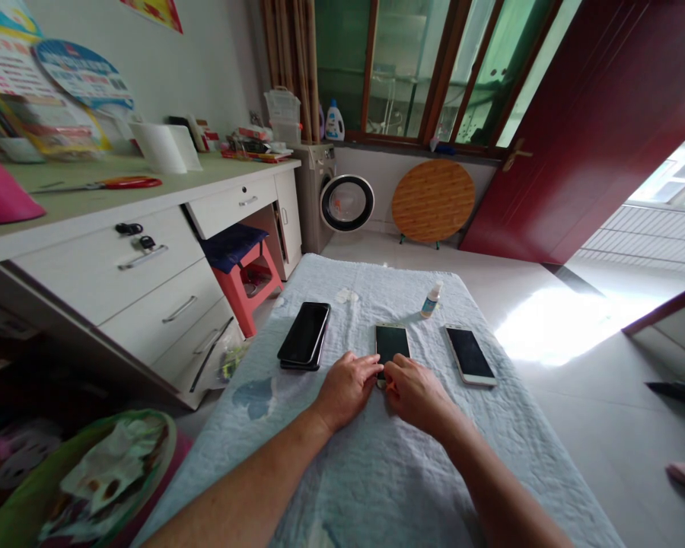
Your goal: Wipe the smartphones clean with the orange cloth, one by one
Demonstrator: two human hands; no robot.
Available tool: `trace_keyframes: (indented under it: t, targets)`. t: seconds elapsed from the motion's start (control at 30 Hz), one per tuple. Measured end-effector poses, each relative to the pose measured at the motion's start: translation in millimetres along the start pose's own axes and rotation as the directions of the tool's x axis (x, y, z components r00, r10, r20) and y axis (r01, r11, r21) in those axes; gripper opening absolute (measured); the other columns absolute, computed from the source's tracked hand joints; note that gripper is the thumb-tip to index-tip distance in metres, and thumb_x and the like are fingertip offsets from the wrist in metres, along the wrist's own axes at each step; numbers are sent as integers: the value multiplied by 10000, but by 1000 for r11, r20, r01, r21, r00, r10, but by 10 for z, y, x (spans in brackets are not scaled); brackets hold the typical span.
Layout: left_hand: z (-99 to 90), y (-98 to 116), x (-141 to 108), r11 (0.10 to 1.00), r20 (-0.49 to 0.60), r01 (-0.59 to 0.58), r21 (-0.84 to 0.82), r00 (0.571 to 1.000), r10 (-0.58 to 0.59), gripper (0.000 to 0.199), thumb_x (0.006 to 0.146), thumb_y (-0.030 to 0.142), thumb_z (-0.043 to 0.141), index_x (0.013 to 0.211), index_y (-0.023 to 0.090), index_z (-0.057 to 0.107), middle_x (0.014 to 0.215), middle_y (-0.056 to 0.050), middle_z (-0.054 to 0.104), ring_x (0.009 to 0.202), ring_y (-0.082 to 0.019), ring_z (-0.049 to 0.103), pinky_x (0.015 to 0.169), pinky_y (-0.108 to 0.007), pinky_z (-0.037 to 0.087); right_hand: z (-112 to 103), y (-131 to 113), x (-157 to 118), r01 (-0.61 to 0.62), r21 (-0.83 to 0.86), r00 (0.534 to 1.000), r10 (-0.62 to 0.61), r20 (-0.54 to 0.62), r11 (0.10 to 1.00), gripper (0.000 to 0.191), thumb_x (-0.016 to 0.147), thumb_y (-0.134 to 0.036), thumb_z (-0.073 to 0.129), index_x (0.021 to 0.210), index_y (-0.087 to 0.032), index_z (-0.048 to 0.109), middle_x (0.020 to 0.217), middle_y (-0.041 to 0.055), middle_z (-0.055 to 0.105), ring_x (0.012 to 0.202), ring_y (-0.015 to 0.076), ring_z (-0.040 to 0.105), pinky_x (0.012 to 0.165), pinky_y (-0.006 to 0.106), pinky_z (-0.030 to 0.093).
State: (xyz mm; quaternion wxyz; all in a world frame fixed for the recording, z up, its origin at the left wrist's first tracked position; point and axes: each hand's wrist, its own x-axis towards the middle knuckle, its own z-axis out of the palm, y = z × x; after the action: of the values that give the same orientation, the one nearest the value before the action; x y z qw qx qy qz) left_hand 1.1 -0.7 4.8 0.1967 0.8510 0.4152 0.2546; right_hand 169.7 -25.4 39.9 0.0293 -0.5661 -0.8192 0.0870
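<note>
A phone with a dark screen point(393, 342) lies in the middle of the blue cloth point(320, 487), its lower part covered by my hands. My left hand point(349, 388) rests at its lower left edge, fingers together and reaching onto it. At its lower right, my right hand point(414, 388) has curled fingers; what they hold, if anything, is hidden. Black stacked phones point(305, 333) lie to the left. On the right is a white-framed phone point(469, 355), with a small spray bottle point(431, 300) standing beyond it.
A white desk point(165, 297) runs along the left, with scissors point(129, 183) and a paper roll point(165, 147) on top. Beside it stands a red stool point(248, 281). A filled basket point(174, 441) is at the lower left. Farther back are a washing machine point(313, 198) and round board point(434, 199).
</note>
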Motion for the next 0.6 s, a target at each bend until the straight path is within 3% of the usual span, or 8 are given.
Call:
trace_keyframes:
  t: [0.27,0.6]
  targets:
    - [-19,19,-31,1000,5,-16,-7,1000,16,475,771,185,589,1245,182,594,1253,-49,629,1010,-247,566,960,-390,457,59,-101,63,12,64,1000,-10,-29,998,153,826,-167,503,939,-170,606,924,61,582,836,162,533,730,256,354]
    - [-34,-31,-40,999,67,-30,17,997,29,364,843,338,650,1196,256,626,1345,-25,567,1062,-233,553,949,-386,450,38,20,-12,16,39,1000,-15,-13,999,143,861,-168,471,938,-178,591,914,48,566,818,148,533,698,249,341]
